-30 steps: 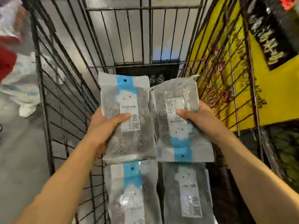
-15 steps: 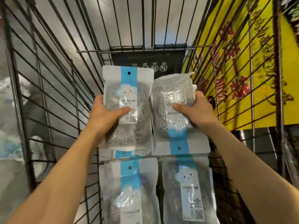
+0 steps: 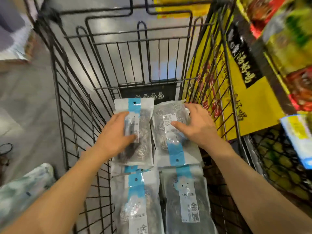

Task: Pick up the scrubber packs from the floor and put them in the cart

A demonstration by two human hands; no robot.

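Observation:
Two scrubber packs, clear bags of steel wool with a blue stripe, lie side by side at the far end of the black wire cart (image 3: 74,115). My left hand (image 3: 116,135) rests flat on the left pack (image 3: 143,149), fingers straight. Over the right pack (image 3: 170,149) my right hand (image 3: 197,127) is spread, thumb touching it, gripping nothing. Two more packs (image 3: 135,200) (image 3: 185,196) lie nearer me in the cart.
A blurred white and blue bundle (image 3: 22,191) lies on the grey floor left of the cart. Close on the right stand a yellow sign (image 3: 239,102) and shelves of goods (image 3: 287,48). The cart's folded seat panel (image 3: 148,93) closes its far end.
Both hands lowered the two packs onto the cart bottom and let go of them. Their fingers have straightened. The view tilted so the cart's far end shows.

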